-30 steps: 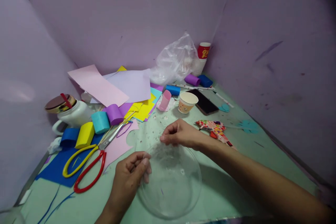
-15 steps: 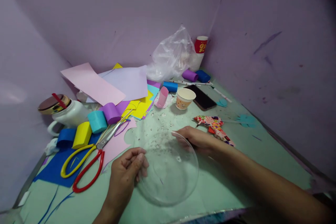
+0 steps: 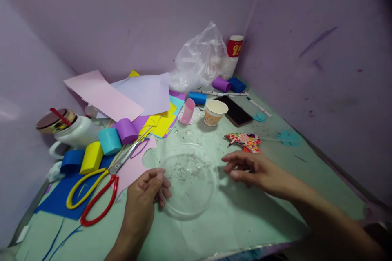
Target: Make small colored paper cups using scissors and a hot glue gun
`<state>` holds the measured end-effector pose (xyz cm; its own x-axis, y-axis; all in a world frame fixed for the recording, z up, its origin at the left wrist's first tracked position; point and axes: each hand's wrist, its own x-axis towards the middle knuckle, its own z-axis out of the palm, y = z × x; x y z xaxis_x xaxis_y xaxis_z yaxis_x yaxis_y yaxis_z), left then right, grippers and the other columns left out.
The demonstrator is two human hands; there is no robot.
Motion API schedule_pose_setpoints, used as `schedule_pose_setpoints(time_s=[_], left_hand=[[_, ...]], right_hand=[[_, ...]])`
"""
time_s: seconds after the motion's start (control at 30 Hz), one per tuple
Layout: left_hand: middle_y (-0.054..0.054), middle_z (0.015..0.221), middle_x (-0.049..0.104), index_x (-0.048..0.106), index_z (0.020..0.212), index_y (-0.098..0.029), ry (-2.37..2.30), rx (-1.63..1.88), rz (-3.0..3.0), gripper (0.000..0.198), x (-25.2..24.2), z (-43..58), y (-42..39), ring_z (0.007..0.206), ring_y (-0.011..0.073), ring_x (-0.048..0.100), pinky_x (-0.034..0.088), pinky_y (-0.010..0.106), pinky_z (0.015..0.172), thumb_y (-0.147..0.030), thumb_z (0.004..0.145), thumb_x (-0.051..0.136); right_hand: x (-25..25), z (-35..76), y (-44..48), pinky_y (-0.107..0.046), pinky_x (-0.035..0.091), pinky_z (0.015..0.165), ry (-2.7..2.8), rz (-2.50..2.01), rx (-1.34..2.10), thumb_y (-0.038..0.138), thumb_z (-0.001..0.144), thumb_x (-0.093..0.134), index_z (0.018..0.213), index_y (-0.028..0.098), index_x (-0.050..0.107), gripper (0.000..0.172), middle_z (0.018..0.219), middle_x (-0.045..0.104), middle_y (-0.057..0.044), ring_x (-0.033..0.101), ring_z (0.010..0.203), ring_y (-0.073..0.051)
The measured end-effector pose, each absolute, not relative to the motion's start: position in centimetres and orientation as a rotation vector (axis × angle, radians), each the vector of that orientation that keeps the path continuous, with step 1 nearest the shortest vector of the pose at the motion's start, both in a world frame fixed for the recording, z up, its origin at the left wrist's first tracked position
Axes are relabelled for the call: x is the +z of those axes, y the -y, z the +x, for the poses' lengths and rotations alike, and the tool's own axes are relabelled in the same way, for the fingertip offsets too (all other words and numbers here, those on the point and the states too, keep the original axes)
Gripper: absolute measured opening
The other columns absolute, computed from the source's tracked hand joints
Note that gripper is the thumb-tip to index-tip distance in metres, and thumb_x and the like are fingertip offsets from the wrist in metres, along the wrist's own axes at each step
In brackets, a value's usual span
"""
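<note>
My left hand (image 3: 142,197) pinches the left rim of a clear round plastic lid (image 3: 196,197), thumb on top and fingers curled beneath. The lid is close over the table, and dark specks show through it; whether it touches the table I cannot tell. To its right, my right hand (image 3: 259,173) is empty, its fingers apart and loosely bent. Just beyond that hand lies a flower-patterned glue gun (image 3: 245,140), its lower part hidden. Past the lid stand a small paper cup (image 3: 215,113) and a pink paper tube (image 3: 189,111) on a round base.
Red-and-yellow-handled scissors (image 3: 104,189) lie left, beside several coloured paper rolls (image 3: 109,141) and a white lidded mug (image 3: 81,132). Paper sheets (image 3: 143,94), a plastic bag (image 3: 196,63) and stacked cups (image 3: 234,51) are at the back. A phone (image 3: 234,111) lies behind the paper cup.
My right hand has let go of the lid's rim and moved right, fingers opening. The lid has shifted slightly left and away from me, with my left hand still on it.
</note>
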<state>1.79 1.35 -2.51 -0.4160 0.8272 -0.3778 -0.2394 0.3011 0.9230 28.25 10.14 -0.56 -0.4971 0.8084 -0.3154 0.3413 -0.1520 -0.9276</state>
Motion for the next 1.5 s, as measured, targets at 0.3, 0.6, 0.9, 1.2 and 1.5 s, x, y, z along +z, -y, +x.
schedule_pose_setpoints(time_s=[0.3,0.6,0.9,1.2,1.5], left_hand=[[0.0,0.055,0.064,0.062,0.086,-0.011,-1.585,1.256,0.564,0.039,-2.8,1.9,-1.5,0.044,0.0114,0.055,0.039,0.019,0.036,-0.038,0.06,0.077],[-0.001,0.054,0.063,0.062,0.087,-0.011,-1.6,1.246,0.576,0.04,-2.4,2.1,-1.8,0.043,0.0106,0.054,0.038,0.018,0.036,-0.039,0.061,0.076],[0.0,0.054,0.063,0.062,0.087,-0.011,-1.604,1.244,0.576,0.04,-2.5,1.8,-1.7,0.043,0.0106,0.054,0.038,0.018,0.036,-0.038,0.061,0.075],[-0.001,0.056,0.063,0.062,0.088,-0.011,-1.598,1.238,0.578,0.04,-2.7,1.9,-1.6,0.045,0.0103,0.054,0.039,0.018,0.037,-0.038,0.063,0.075],[0.0,0.059,0.066,0.06,0.111,-0.012,-1.532,1.347,0.591,0.051,-2.0,1.7,-1.3,0.045,0.0119,0.057,0.042,0.02,0.042,-0.037,0.068,0.071]], right_hand=[[-3.7,25.8,-10.4,-0.023,0.041,0.048,1.418,-1.188,1.802,0.022,0.07,0.067,0.1,0.017,0.062,0.031,0.081,0.065,-0.003,0.059,0.057,-0.011],[-4.3,25.4,-9.8,-0.027,0.045,0.058,1.575,-1.173,1.564,0.013,0.068,0.062,0.098,0.02,0.067,0.031,0.078,0.063,0.0,0.06,0.057,-0.011],[-4.6,25.4,-9.7,-0.029,0.047,0.059,1.587,-1.186,1.537,0.013,0.068,0.062,0.095,0.022,0.07,0.029,0.074,0.064,0.0,0.059,0.057,-0.013],[-4.8,25.5,-9.7,-0.028,0.046,0.058,1.632,-1.184,1.508,0.013,0.071,0.061,0.098,0.021,0.069,0.03,0.075,0.064,-0.001,0.059,0.058,-0.013],[-4.5,25.8,-9.5,-0.028,0.049,0.063,1.905,-0.894,1.048,0.014,0.081,0.059,0.103,0.023,0.07,0.027,0.086,0.068,-0.005,0.063,0.074,-0.016]])
